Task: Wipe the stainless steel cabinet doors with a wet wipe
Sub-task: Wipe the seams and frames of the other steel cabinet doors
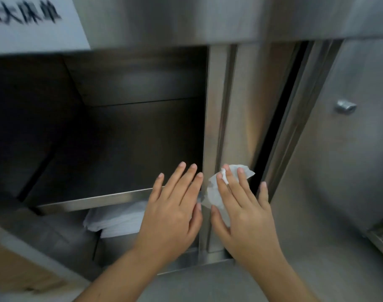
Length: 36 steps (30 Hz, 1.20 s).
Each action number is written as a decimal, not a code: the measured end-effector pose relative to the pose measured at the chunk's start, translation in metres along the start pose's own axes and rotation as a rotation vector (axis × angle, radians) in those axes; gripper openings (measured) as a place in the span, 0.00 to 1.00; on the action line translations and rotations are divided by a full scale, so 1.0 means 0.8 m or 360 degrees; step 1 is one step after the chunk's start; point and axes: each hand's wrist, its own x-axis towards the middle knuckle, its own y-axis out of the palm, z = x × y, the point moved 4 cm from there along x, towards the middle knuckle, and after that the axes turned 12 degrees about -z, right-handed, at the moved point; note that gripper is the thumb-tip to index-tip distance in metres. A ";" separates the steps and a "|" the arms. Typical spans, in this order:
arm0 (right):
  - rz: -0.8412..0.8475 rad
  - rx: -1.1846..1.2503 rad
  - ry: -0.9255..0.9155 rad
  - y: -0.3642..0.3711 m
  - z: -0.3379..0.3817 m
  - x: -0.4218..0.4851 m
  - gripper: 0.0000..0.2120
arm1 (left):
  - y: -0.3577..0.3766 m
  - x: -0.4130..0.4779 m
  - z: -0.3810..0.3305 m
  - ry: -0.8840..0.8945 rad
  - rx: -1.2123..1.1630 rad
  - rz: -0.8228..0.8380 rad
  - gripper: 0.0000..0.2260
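A crumpled white wet wipe (214, 192) lies against the upright steel edge of the slid-open cabinet door (247, 118). My right hand (245, 212) presses the wipe flat onto that steel with straight, spread fingers. Just to its left is my left hand (175, 210), fingers straight and spread, holding nothing, over the front lip of the open compartment. A second steel door (343, 162) fills the right side, with a small round metal knob (345, 106) on it.
The open compartment (120, 127) on the left is dark inside. Below its steel shelf lip (94, 200) lies a stack of folded white cloths (118, 219). A white label with black characters (33, 22) is at the top left, and something cardboard-coloured (18, 267) sits at the lower left.
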 end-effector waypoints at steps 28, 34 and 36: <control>0.0261 0.0277 -0.0098 -0.343 0.060 0.217 0.22 | -0.362 0.159 -0.111 -0.0559 0.0307 0.0033 0.20; 0.0225 0.0427 -0.0247 -0.372 0.107 0.225 0.22 | -0.421 0.134 -0.113 -0.0650 0.0397 0.0043 0.20; 0.0231 0.0467 -0.0273 -0.377 0.127 0.222 0.21 | -0.444 0.121 -0.108 -0.0655 0.0463 0.0054 0.20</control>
